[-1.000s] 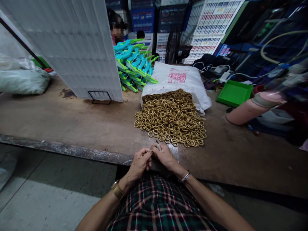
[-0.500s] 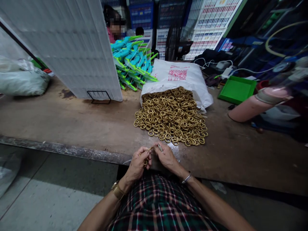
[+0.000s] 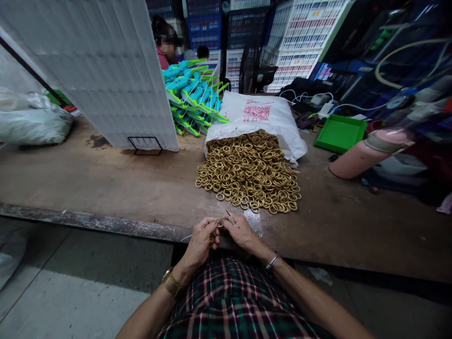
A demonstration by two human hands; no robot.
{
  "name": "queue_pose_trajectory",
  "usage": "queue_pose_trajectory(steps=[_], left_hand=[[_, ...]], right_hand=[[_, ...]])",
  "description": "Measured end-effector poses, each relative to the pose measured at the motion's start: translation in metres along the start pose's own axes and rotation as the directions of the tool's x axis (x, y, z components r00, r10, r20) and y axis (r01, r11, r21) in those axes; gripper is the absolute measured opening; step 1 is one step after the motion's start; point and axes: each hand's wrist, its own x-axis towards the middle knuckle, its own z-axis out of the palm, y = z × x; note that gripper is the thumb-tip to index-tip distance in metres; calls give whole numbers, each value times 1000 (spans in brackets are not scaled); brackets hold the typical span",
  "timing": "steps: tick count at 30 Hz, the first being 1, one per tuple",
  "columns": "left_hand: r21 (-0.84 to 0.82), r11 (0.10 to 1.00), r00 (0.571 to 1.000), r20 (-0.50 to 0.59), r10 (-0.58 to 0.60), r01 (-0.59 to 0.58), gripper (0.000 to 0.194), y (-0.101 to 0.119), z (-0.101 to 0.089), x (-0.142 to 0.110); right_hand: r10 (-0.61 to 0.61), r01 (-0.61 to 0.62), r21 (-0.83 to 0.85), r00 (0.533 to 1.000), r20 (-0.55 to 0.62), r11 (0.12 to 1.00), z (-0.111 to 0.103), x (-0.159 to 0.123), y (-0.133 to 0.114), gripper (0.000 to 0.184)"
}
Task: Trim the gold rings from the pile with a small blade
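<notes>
Just over the table's front edge my two hands meet, fingertip to fingertip. My left hand (image 3: 202, 239) is closed on a gold ring (image 3: 219, 223), and more gold rings show below, under its curled fingers. A small pointed blade (image 3: 230, 217), perhaps a knife, sticks up out of my right hand (image 3: 243, 232), which is closed round it; that hand's fingertips touch the ring's right side. Beyond them lies a heap of gold rings (image 3: 250, 172), spilling from the mouth of a white sack (image 3: 282, 110) with red print.
A tall whitish panel (image 3: 116, 80) on a black wire stand rises at left. Turquoise and green plastic parts (image 3: 197, 96) are piled behind it, near a person (image 3: 165, 42). To the right are a green tray (image 3: 341, 134) and a pink bottle (image 3: 367, 155). Crates (image 3: 296, 52) are stacked behind.
A gold ring now shows between my fingertips, where it was mostly hidden one second ago. The blade dipped in my right hand, then tilted up again. The view has shifted slightly.
</notes>
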Motion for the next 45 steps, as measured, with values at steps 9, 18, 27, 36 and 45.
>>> queue_pose_trajectory(steps=[9,18,27,36,45], left_hand=[[599,440,705,326,630,-669,21,-9,-13,0],[548,762,925,63,374,-345,18,6,-1,-7],[172,983,998,-4,62,-60,24,6,2,-8],[-108,993,989,139,-41,57,19,4,-3,-8],[-152,987,988,151,-22,46,23,3,-2,-10]], right_hand=[[293,-430,483,896,334,763,-7,-6,-12,25],[223,-226,153,974,34,962,1,-5,-1,25],[80,-80,-2,997,17,997,3,-6,-9,33],[63,-67,53,995,83,996,3,-4,-8,33],[97,-105,103,992,76,989,2,-1,-5,30]])
